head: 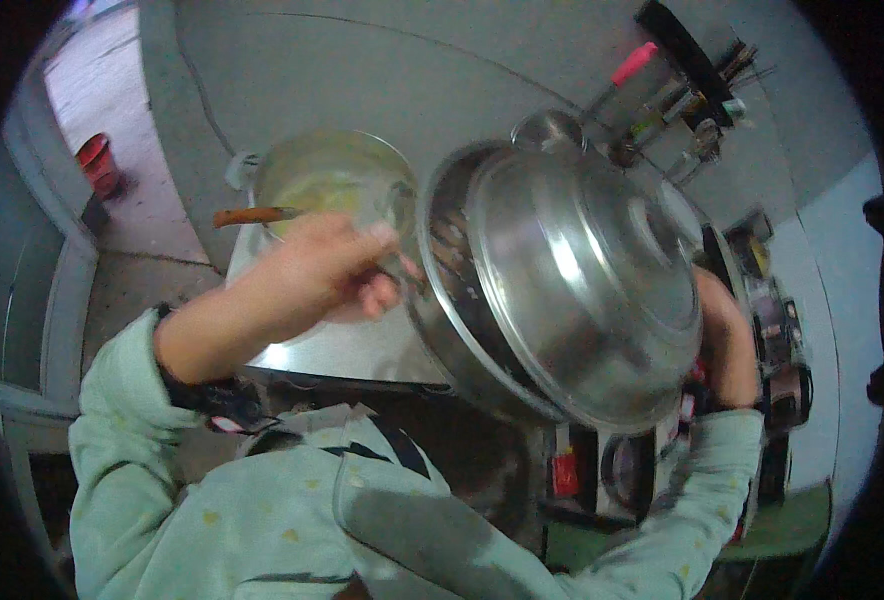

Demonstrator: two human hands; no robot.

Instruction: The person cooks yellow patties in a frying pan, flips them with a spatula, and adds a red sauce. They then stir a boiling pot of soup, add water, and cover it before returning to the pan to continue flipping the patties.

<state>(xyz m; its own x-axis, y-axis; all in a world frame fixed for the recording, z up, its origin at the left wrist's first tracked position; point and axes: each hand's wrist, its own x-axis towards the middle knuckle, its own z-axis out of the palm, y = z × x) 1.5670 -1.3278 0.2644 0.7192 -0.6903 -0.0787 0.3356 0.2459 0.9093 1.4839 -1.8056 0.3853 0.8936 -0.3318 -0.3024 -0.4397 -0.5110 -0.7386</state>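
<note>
A domed metal lid (pixel 569 285) is tilted above a large metal pot (pixel 449 330), and food pieces show in the gap between them. My right hand (pixel 719 322) reaches around the lid's right side, its fingers hidden behind the metal. My left hand (pixel 359 274) is blurred at the pot's left rim, fingers curled; whether it holds something thin cannot be told. Behind it stands a metal basin (pixel 329 172) with yellowish contents. A wooden handle (pixel 251 217) juts left over the basin's rim.
A pale metal worktop (pixel 352 352) lies under the vessels. Behind the lid is a small metal bowl (pixel 547 131). Utensils, one with a pink handle (pixel 635 64), hang at the upper right. Jars and containers (pixel 787 390) line the right side. A red bucket (pixel 99 165) stands far left.
</note>
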